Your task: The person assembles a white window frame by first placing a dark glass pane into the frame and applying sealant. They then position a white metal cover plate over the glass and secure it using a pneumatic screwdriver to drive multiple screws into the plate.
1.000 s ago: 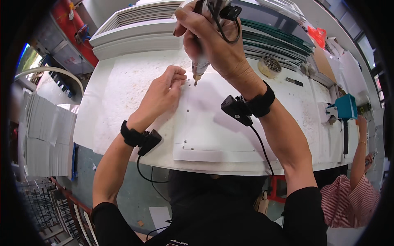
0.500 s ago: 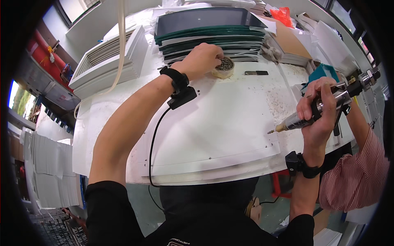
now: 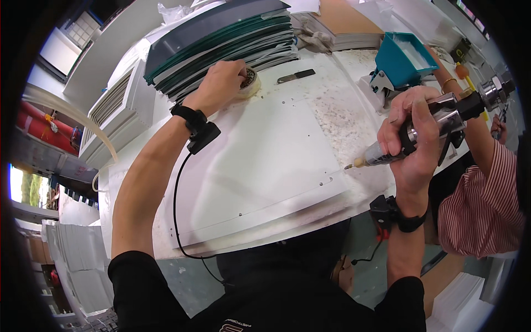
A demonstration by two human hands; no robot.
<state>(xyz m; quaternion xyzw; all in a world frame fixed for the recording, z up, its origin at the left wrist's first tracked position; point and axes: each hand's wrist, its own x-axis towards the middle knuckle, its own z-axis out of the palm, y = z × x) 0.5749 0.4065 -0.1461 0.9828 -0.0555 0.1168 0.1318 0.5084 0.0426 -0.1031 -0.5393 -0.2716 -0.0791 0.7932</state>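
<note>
My left hand point(image 3: 220, 83) reaches over a small round tub point(image 3: 251, 87) of small dark metal pieces that look like screws. Its fingers are bent together at the tub's rim, and what they pinch, if anything, is hidden. In my right hand point(image 3: 418, 141) is a silver and black power screwdriver point(image 3: 381, 154), with its bit slanting down to the left above the table. Below the hands lies a large white sheet point(image 3: 260, 171) with several small screws or holes along its edges. Just right of the tub rests a flat knife point(image 3: 296, 76) with a black handle.
A stack of dark green panels point(image 3: 221, 52) stands behind my left hand, with white louvred frames point(image 3: 119, 110) to its left. A teal scoop-shaped container point(image 3: 404, 61) is at the back right. Beside me is a co-worker's striped sleeve point(image 3: 478, 202). Crumbs litter the white table point(image 3: 332, 113).
The view has swung right, so the table's things sit further left and the teal container shows fully. My left hand stays at the tub; my right still grips the screwdriver.
</note>
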